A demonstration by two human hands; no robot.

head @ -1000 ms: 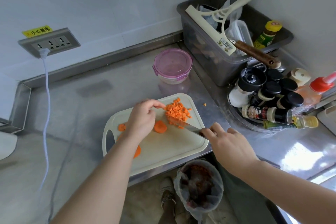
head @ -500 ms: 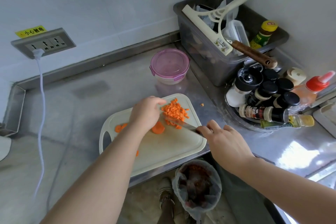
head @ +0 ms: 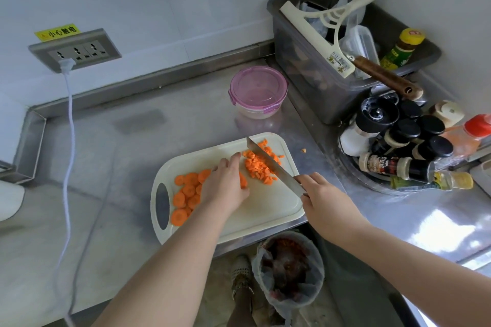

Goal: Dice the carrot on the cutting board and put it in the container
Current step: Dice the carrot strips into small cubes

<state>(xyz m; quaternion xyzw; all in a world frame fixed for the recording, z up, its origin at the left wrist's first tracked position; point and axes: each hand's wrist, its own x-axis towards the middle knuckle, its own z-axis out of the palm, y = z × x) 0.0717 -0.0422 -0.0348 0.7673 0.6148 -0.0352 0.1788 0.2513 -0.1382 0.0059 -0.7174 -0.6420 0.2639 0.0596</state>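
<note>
A cream cutting board [head: 265, 210] lies at the counter's front edge. A pile of diced carrot [head: 259, 164] sits on its far right part, and several round carrot slices [head: 187, 194] lie on its left part. My left hand [head: 225, 186] is over the board's middle, fingers curled round carrot pieces beside the dice. My right hand [head: 321, 199] grips the handle of a knife [head: 271, 163], whose blade lies slanted across the diced pile. A round container with a pink lid [head: 257, 90] stands closed behind the board.
A grey bin [head: 305, 71] with a squeegee and bottles stands at the back right. Spice jars [head: 403, 146] crowd the right side. One carrot bit [head: 303, 150] lies on the steel counter. A white cable [head: 69, 125] hangs from a wall socket. A lined waste bin [head: 288, 268] is below the counter edge.
The knife has swung from lying low in front of the dice to slanting across the pile. My left hand drew back toward the board's middle, uncovering the carrot slices on the left.
</note>
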